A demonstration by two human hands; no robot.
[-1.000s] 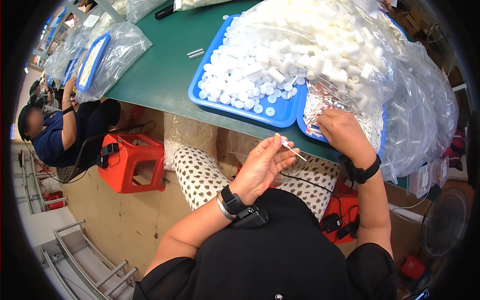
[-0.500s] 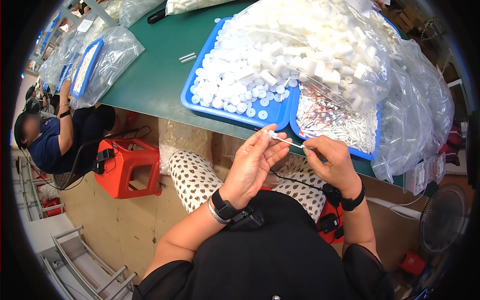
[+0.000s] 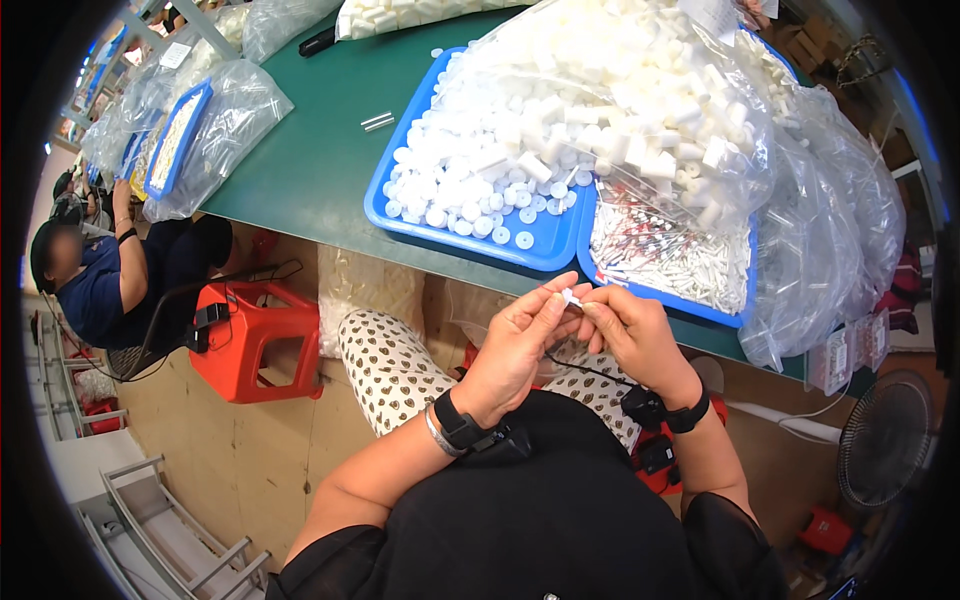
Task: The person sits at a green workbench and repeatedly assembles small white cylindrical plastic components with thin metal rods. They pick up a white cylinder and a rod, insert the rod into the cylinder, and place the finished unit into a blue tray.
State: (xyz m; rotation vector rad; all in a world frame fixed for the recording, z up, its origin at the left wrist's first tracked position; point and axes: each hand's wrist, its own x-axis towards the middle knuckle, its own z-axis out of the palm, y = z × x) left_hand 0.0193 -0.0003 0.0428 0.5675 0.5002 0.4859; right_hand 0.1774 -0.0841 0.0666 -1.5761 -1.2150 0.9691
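Just in front of the table edge, my left hand (image 3: 515, 345) and my right hand (image 3: 635, 335) meet fingertip to fingertip. Between their thumbs and forefingers sits a small white plastic piece (image 3: 570, 297), which both hands pinch. Any stick attached to it is hidden by the fingers. Beyond my left hand lies a blue tray (image 3: 545, 252) of translucent white discs (image 3: 440, 200). Closest to my right hand is a smaller blue tray (image 3: 690, 304) full of slim white parts (image 3: 705, 265), some with red ends.
Clear plastic bags hold cream cylinders (image 3: 650, 110) across the trays. Two short metal tubes (image 3: 377, 122) lie on the green table (image 3: 290, 170). A red stool (image 3: 255, 340) and a seated person (image 3: 95, 275) are at left. A fan (image 3: 885, 438) stands at right.
My right hand has moved left, against my left hand. The thin white stick that stretched between them is now mostly hidden, with only a small white piece showing.
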